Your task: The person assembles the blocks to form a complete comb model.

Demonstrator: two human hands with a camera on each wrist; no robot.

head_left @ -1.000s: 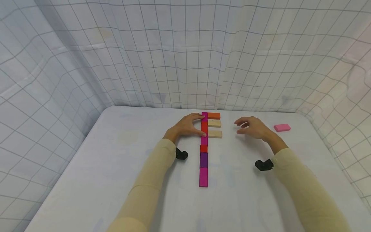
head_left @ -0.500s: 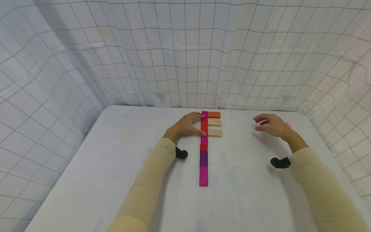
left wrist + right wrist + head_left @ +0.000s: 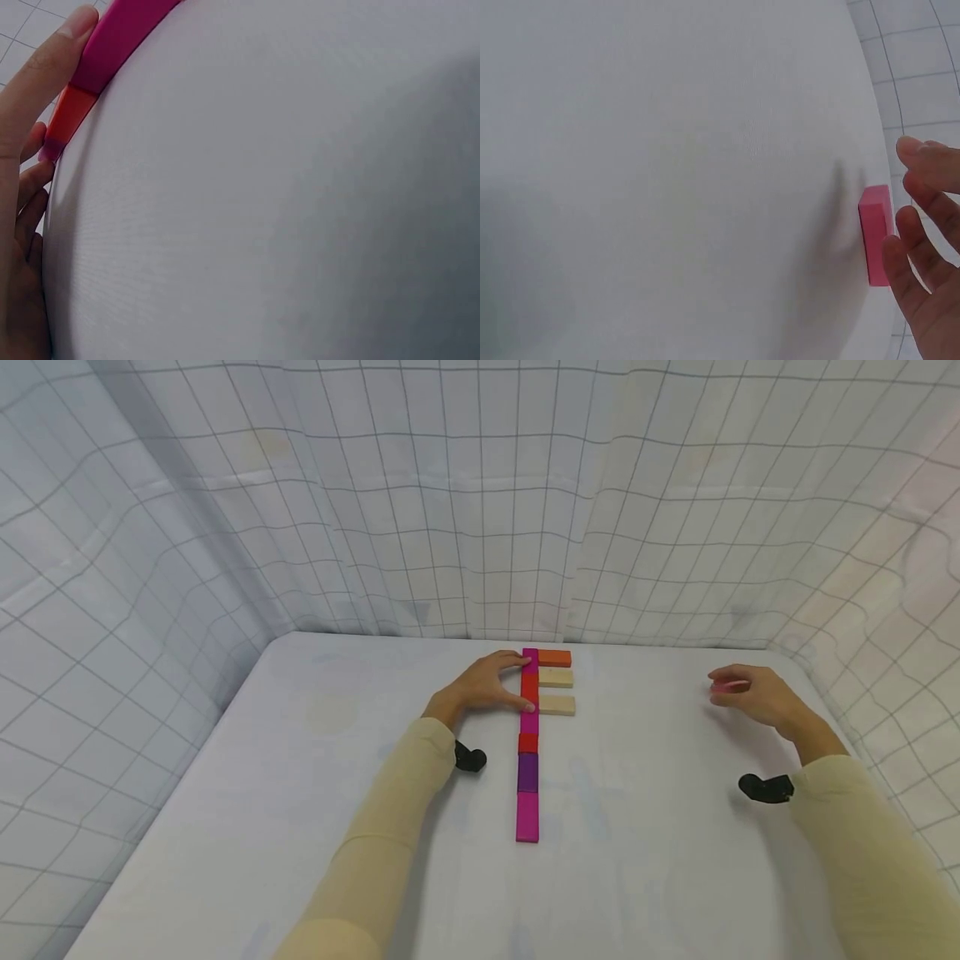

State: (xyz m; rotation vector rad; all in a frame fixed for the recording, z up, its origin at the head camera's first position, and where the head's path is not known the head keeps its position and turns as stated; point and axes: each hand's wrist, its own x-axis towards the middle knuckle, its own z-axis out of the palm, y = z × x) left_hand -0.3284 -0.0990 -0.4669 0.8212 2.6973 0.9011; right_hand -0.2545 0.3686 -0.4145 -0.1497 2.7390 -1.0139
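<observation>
In the head view, a straight row of flat rectangular blocks runs toward the person, with a purple block (image 3: 528,772) and a magenta block (image 3: 527,817) at its near end. My left hand (image 3: 483,683) rests at the row's far part. Its thumb touches a magenta block (image 3: 124,45) and its fingertips touch the farthest one, with a red-orange block (image 3: 73,112) between them. My right hand (image 3: 761,693) is around a pink block (image 3: 875,236) at the far right, fingers spread apart. In the right wrist view the block lies on the table beyond the fingers, partly hidden; contact is unclear.
An orange block (image 3: 554,658) and two pale wooden blocks (image 3: 556,677) stick out rightward from the row's far half. The white table (image 3: 637,860) ends at a grid-patterned curtain (image 3: 480,527) behind and at both sides. Dark wrist devices (image 3: 765,788) sit under both sleeves.
My right hand has moved right, from beside the pale blocks to the pink block, which it now partly covers. The left hand and the row have stayed put.
</observation>
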